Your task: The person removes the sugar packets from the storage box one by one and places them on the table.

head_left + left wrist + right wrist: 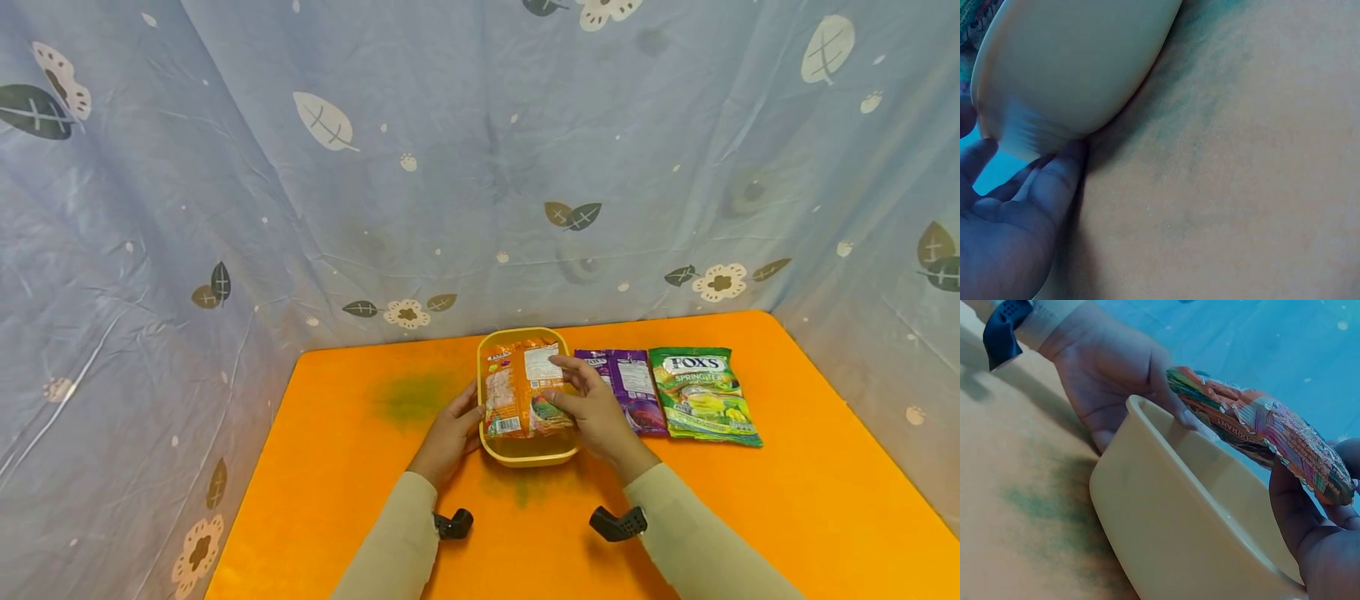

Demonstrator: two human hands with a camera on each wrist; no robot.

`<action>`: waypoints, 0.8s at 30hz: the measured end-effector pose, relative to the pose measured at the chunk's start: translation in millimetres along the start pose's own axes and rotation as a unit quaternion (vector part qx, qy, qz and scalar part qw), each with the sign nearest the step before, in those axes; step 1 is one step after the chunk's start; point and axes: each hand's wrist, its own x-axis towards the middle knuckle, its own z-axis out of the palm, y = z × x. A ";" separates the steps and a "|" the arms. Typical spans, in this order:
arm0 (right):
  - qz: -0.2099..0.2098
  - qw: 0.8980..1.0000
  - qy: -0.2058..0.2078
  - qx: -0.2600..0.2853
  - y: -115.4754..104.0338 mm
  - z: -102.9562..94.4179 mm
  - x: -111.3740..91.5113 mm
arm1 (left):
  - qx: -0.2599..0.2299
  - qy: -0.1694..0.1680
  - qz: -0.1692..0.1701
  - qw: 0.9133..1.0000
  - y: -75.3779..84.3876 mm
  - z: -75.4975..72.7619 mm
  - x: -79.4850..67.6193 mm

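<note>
A yellow plastic tub (527,460) stands on the orange tabletop. My left hand (453,431) grips its left side; in the right wrist view the thumb lies over the rim and the fingers are outside. Seen from the left wrist, fingertips meet the tub's outer wall (1085,62). My right hand (597,414) pinches an orange candy bag (501,390) by its right side. This bag is tilted over the tub's opening, its far end above the rim in the right wrist view. Its back label and barcode face up.
Right of the tub lies a purple Fox's candy bag (633,392), partly behind my right hand. Beside it lies a green Fox's Spring Tea bag (705,396). A patterned blue curtain (465,183) surrounds the table's back and sides.
</note>
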 end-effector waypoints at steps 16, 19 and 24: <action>-0.028 0.999 0.014 0.011 -9.4 -24.3 -17.5 | 0.007 0.005 0.001 1.000 -0.5 2.3 -0.3; -0.038 0.999 0.011 0.013 -10.3 -32.5 -23.7 | 0.006 0.001 0.006 1.000 -0.7 2.3 -0.5; -0.044 0.999 0.016 -0.018 -12.5 -46.8 -34.5 | 0.005 0.001 0.010 1.000 -1.0 2.3 -0.9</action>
